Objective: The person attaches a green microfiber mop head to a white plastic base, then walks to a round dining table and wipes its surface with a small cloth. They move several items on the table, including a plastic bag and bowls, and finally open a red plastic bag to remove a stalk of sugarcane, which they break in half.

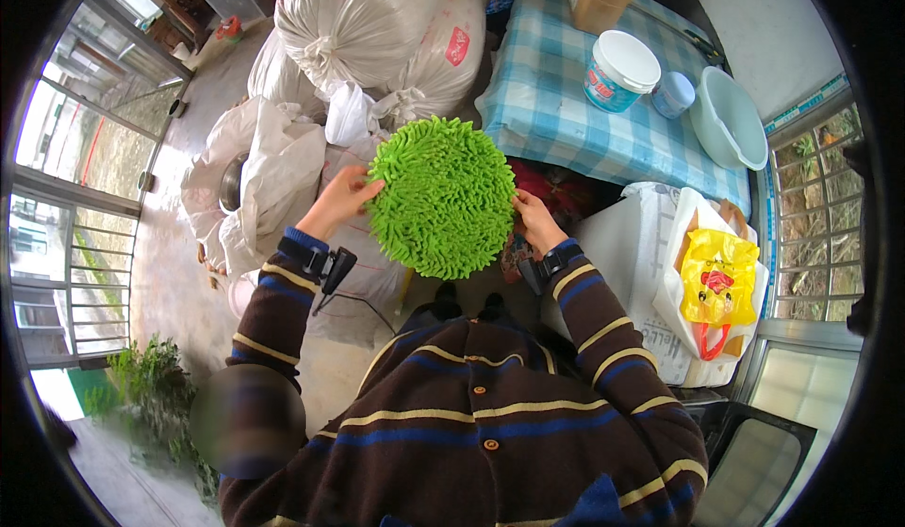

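Between my two hands, in front of my body, is a round, bright green chenille mop head [441,197] with its shaggy side toward me. My left hand [344,197] grips its left edge, the thumb lying on the pile and the other fingers partly hidden. On the opposite edge, my right hand [537,221] pinches the rim between thumb and fingers. Both wrists wear dark bands with small black devices. The back of the mop head is hidden from me.
Large stuffed white sacks [358,27] stand ahead and left. To the right, a blue checked tablecloth [537,74] carries a white bucket [624,70], a small jar [673,95], a pale basin [728,117] and a cardboard box [597,1]. A yellow bag [718,277] lies nearer, beside the window.
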`<state>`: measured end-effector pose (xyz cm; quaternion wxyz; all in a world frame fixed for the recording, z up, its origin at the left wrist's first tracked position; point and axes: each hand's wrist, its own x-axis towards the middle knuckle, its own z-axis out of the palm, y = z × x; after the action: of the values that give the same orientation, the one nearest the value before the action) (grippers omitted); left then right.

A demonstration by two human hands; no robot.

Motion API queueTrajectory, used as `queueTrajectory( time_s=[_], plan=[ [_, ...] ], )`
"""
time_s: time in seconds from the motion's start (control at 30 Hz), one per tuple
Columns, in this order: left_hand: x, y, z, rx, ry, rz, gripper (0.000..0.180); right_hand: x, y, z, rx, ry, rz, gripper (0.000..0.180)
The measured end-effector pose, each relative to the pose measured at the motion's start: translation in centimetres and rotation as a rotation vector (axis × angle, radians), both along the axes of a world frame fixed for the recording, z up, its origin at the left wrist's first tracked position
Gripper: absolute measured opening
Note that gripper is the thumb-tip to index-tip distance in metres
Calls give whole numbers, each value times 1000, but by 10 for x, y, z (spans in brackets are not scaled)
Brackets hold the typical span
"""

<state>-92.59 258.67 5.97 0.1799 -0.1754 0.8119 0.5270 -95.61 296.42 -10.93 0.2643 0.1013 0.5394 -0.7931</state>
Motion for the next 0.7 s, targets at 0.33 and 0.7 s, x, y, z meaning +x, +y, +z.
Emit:
queueTrajectory(
  time_s=[0.33,0.7],
  plan=[
    [22,1,-19,223,158,29,49,28,1,48,-80,-238,114,42],
    [-5,-29,-53,64,393,60,70,34,-38,73,-111,-71,140,45]
  ],
)
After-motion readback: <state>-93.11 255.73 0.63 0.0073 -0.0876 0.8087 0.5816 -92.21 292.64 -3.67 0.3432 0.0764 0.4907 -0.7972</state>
